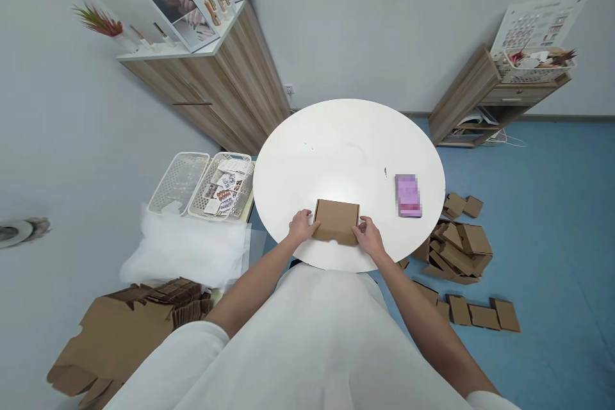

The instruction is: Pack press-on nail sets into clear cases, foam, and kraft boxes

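While the small cardboard box (336,221) lay on the near edge of the white worktop (346,147), your left hand (302,227) and right hand (369,236) held its opposite sides (fingers loosely curled). A purple pack (408,195) sat to the right.

Smooth, faintly glossy white on the round counter (346,147); matt brown cardboard on the box (336,221); perforated white plastic on the baskets (193,159) at nine o'clock.
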`<action>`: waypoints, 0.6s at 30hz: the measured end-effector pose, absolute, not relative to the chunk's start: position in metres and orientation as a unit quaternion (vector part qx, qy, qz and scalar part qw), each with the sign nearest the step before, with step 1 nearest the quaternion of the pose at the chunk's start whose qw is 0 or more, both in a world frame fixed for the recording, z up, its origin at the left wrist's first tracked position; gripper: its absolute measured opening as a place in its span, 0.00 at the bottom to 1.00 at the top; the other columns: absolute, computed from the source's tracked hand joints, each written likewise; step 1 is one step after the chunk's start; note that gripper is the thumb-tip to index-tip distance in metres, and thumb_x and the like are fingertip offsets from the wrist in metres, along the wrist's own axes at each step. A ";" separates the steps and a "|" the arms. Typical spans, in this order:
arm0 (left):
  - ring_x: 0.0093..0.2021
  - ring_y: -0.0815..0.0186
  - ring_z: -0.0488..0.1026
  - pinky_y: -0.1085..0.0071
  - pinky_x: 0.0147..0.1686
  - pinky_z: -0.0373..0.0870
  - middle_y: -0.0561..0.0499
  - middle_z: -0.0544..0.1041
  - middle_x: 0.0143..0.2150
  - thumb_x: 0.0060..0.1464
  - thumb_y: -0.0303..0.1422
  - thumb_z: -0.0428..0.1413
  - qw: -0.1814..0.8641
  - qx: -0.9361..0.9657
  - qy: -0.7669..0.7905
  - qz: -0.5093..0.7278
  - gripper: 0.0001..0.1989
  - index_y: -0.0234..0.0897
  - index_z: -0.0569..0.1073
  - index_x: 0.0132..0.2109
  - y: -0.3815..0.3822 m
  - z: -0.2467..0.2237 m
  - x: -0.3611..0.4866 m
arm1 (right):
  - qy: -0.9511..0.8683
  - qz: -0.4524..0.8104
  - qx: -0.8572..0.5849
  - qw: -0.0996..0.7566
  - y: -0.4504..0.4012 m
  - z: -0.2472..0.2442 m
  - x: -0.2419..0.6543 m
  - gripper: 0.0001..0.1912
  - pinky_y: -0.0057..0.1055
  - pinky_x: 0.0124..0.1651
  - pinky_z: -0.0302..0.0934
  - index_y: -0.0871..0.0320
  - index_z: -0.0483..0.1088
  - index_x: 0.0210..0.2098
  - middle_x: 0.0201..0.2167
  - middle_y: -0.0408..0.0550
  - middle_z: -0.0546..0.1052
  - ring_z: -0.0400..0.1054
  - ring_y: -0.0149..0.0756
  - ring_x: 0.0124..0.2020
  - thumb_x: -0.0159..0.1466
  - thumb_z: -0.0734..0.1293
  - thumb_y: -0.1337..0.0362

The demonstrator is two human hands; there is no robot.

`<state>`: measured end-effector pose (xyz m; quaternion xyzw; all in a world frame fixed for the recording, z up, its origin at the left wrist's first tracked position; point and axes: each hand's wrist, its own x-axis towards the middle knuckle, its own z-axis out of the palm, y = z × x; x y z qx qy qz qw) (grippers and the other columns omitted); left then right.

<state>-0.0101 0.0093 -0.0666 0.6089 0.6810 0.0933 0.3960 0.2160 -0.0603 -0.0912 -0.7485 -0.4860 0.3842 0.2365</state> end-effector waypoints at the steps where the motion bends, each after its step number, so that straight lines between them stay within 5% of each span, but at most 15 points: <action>1: 0.55 0.55 0.60 0.63 0.51 0.55 0.43 0.66 0.53 0.45 0.41 0.55 0.397 0.620 0.667 0.113 0.22 0.39 0.64 0.48 0.007 -0.066 -0.012 | -0.498 0.371 -0.743 0.248 -0.064 -0.091 0.217 0.24 0.35 0.43 0.59 0.57 0.57 0.52 0.42 0.50 0.70 0.65 0.39 0.44 0.57 0.59 0.56; 6: 0.57 0.55 0.58 0.62 0.56 0.51 0.47 0.66 0.54 0.46 0.35 0.53 0.438 0.645 0.609 0.144 0.23 0.42 0.64 0.52 -0.013 -0.058 -0.021 | -0.576 0.329 -0.710 0.234 -0.086 -0.093 0.220 0.27 0.41 0.55 0.50 0.56 0.56 0.54 0.52 0.52 0.65 0.56 0.43 0.54 0.55 0.60 0.59; 11: 0.51 0.57 0.63 0.64 0.50 0.59 0.50 0.68 0.51 0.43 0.29 0.54 0.501 0.660 0.538 0.152 0.30 0.47 0.60 0.56 -0.027 -0.050 -0.017 | -0.624 0.358 -0.666 0.199 -0.099 -0.095 0.213 0.38 0.42 0.56 0.49 0.55 0.44 0.60 0.54 0.52 0.61 0.56 0.43 0.54 0.53 0.63 0.62; 18: 0.42 0.59 0.66 0.65 0.43 0.63 0.47 0.68 0.40 0.40 0.42 0.59 0.437 0.707 0.532 0.161 0.33 0.43 0.62 0.55 -0.012 -0.031 -0.017 | -0.606 0.411 -0.638 0.237 -0.077 -0.069 0.232 0.32 0.36 0.47 0.57 0.53 0.51 0.58 0.41 0.49 0.66 0.62 0.39 0.45 0.56 0.61 0.56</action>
